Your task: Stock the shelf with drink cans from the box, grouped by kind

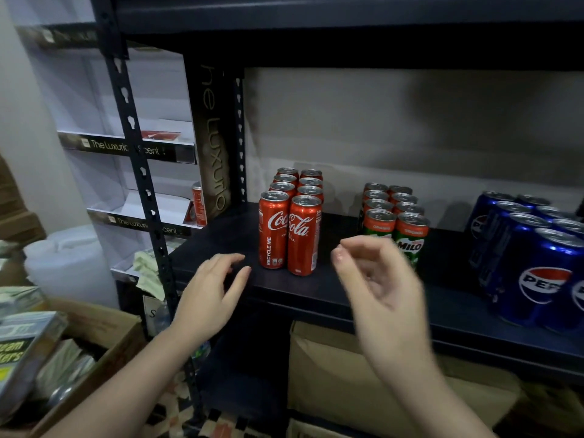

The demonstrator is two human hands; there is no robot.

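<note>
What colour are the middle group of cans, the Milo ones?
Milo cans: green bodies with an orange-red band at the top, silver lids. Head view.

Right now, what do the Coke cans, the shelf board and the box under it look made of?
Coke cans: probably aluminium, with glossy red print and bare silvery pull-tab lids.
Shelf board: dark and matte; painted metal or laminate, cannot tell which.
Box: brown cardboard, dull, with a folded flap edge.

On the shelf point(363, 289) I see three blocks in a row: Coke cans point(289, 229) left, Milo cans point(396, 216) in the middle, Pepsi cans point(537, 263) right. A box point(347, 374) sits below the shelf.
</note>
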